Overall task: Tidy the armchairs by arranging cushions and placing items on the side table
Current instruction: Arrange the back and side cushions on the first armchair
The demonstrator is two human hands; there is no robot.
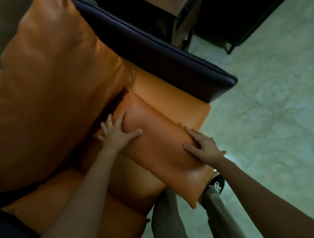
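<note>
A small rectangular orange leather cushion lies slantwise over the armchair's orange seat, its lower end sticking out past the seat's front edge. My left hand grips the cushion's long left side, thumb on top and fingers tucked behind it. My right hand clasps the opposite long side, thumb on the top face. A large orange back cushion leans against the chair back at the left.
The armchair has a dark armrest along its far side. Beyond it stands a dark wooden side table. Pale tiled floor spreads to the right. My legs and a black shoe are below the cushion.
</note>
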